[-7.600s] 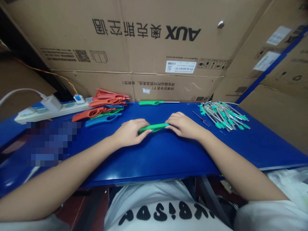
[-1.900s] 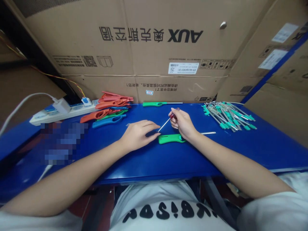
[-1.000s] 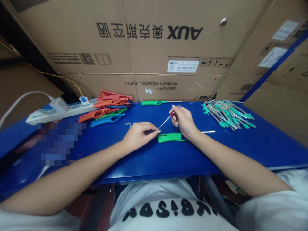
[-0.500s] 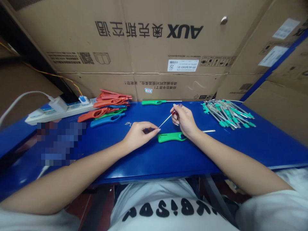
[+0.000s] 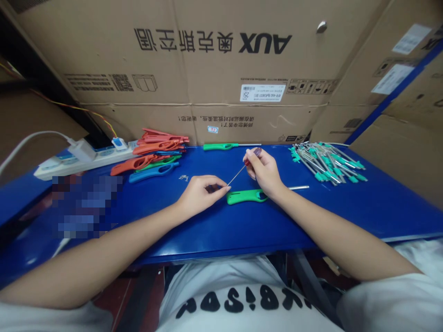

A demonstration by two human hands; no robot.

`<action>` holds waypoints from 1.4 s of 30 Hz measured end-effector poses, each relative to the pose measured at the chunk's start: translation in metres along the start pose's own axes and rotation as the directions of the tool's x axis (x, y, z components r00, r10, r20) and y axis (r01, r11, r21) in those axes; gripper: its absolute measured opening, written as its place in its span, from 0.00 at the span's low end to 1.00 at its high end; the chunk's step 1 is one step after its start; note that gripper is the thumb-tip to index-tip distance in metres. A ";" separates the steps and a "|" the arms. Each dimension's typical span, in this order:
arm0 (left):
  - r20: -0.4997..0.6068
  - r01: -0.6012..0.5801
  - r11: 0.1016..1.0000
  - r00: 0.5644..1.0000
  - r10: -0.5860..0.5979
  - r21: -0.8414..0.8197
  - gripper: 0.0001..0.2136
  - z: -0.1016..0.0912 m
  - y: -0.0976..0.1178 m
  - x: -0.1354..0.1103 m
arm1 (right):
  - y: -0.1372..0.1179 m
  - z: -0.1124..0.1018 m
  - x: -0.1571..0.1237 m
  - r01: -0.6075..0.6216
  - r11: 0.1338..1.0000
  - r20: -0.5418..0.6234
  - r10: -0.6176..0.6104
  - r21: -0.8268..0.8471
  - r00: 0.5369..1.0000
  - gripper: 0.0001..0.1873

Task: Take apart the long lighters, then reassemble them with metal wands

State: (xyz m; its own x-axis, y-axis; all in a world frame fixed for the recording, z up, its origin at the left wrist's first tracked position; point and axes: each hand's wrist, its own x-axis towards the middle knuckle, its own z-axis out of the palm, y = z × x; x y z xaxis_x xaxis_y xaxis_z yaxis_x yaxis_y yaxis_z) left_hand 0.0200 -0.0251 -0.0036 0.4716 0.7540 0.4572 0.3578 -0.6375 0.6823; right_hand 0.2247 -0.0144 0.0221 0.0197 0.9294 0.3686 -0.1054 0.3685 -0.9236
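My right hand (image 5: 263,171) is closed around the dark red handle of a screwdriver (image 5: 236,175), whose thin metal shaft slants down to the left. At the shaft's tip, my left hand (image 5: 205,192) pinches thumb and forefinger together; anything small between them is too tiny to make out. Just below both hands a green lighter with a long metal tube (image 5: 242,197) lies on the blue table, partly covered by my right hand and wrist. A second green lighter (image 5: 218,146) rests farther back, against the cardboard.
Orange, blue and green lighter shells (image 5: 157,148) are piled at the back left, beside a white power strip (image 5: 90,159). Several metal tubes with teal parts (image 5: 328,163) lie heaped at the right. Small metal pieces (image 5: 183,178) sit left of my hands. A cardboard wall (image 5: 207,64) stands behind.
My right hand's fingers have shifted slightly on the screwdriver handle, and the handle is turned a little. My left hand holds its place at the tip.
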 end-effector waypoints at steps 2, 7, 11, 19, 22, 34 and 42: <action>0.017 0.008 1.000 1.000 -0.008 -0.009 0.08 0.001 0.001 -0.001 | -0.003 0.001 -0.002 0.043 0.998 0.033 -0.042 -0.035 0.999 0.25; 0.082 -0.006 1.000 0.997 0.007 -0.023 0.07 0.003 0.009 -0.003 | -0.012 0.001 -0.010 0.203 0.962 0.074 -0.192 -0.184 0.979 0.18; 0.112 -0.016 0.999 0.994 0.021 -0.045 0.07 0.004 0.015 -0.005 | -0.012 -0.001 -0.017 0.362 0.871 0.037 -0.371 -0.332 0.928 0.14; 0.094 -0.053 0.996 0.994 0.060 -0.075 0.07 0.007 0.012 -0.004 | -0.018 -0.005 -0.020 0.379 0.900 0.342 -0.294 -0.215 0.893 0.20; 0.114 -0.074 0.994 0.990 0.083 -0.083 0.06 0.007 0.010 -0.004 | -0.020 -0.003 -0.021 0.326 0.925 0.354 -0.243 -0.196 0.903 0.23; 0.216 -0.127 0.988 0.971 0.106 0.083 0.21 0.006 0.001 -0.005 | -0.013 0.001 -0.026 0.362 0.886 0.292 -0.279 -0.290 0.915 0.22; 0.279 -0.143 0.986 0.954 0.113 0.090 0.20 0.005 0.001 -0.005 | -0.012 0.001 -0.027 0.395 0.867 0.321 -0.297 -0.305 0.899 0.21</action>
State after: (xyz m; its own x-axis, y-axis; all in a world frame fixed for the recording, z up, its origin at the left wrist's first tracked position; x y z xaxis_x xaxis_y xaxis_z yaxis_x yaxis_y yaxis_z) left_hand 0.0221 -0.0305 -0.0084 0.7147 0.6030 0.3543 0.3576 -0.7504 0.5558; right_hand 0.2249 -0.0440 0.0237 -0.2697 0.7199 0.6396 0.2194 0.6927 -0.6871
